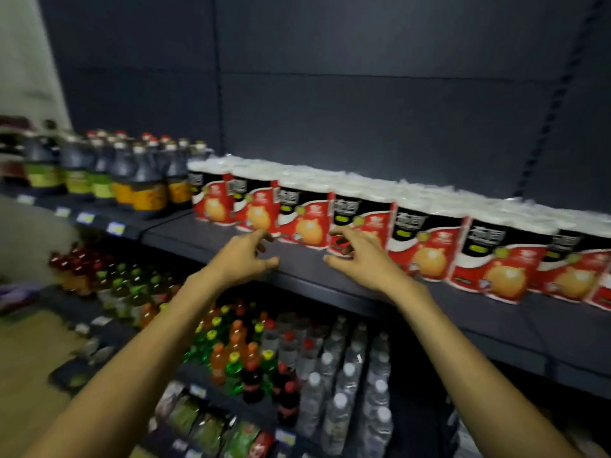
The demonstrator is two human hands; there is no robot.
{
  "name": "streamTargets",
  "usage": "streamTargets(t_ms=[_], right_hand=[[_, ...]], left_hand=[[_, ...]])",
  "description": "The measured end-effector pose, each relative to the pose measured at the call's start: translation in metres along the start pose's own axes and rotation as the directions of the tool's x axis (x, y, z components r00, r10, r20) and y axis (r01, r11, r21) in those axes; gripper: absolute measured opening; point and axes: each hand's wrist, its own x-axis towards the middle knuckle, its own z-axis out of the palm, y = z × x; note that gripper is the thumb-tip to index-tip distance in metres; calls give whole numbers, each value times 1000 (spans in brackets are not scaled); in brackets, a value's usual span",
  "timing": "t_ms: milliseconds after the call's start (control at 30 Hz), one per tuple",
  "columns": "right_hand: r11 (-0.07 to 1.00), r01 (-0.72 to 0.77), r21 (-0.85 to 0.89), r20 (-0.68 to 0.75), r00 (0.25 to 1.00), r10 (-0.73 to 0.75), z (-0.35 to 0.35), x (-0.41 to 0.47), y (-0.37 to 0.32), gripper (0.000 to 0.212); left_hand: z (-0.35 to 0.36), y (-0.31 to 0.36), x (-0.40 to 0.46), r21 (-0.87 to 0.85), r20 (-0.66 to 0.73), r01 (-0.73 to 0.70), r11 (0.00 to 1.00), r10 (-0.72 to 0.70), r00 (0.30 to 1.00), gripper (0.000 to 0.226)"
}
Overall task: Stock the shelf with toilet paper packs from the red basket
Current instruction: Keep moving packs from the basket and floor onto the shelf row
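Observation:
Several toilet paper packs, red and black with white rolls on top, stand in a row along the dark shelf. My left hand hovers over the shelf's front edge, fingers spread, holding nothing, just in front of the third pack. My right hand is open too, fingertips at the lower front of the fourth pack; I cannot tell whether they touch it. The red basket is out of view.
Dark sauce bottles fill the same shelf to the left of the packs. Below are shelves with coloured drink bottles and water bottles. The dark back panel rises behind the packs. Wooden floor lies lower left.

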Motion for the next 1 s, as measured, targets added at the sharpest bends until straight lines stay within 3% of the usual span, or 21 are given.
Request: streamTargets(t_ms=[167, 300, 367, 667, 867, 1000], right_hand=[[990, 126, 69, 309, 941, -141, 138, 40, -89, 56], [967, 241, 82, 445, 859, -252, 251, 60, -141, 53], [960, 263, 94, 543, 795, -270, 307, 69, -158, 54], [916, 337, 218, 813, 456, -362, 544, 98, -208, 58], [864, 384, 326, 878, 216, -428, 681, 84, -236, 55], [822, 436, 367, 907, 31, -421, 767, 51, -258, 56]], left_hand=[[-42, -134, -96, 12, -107, 268, 963, -265, 958, 55], [-61, -222, -182, -22, -127, 513, 858, -512, 850, 63], [-66, -257, -221, -48, -144, 607, 794, -607, 782, 54], [-33, -386, -355, -185, -90, 930, 319, -947, 307, 54], [26, -445, -423, -248, -63, 969, 23, -998, 7, 59], [78, -479, -475, -261, -27, 957, -128, -990, -140, 62]])
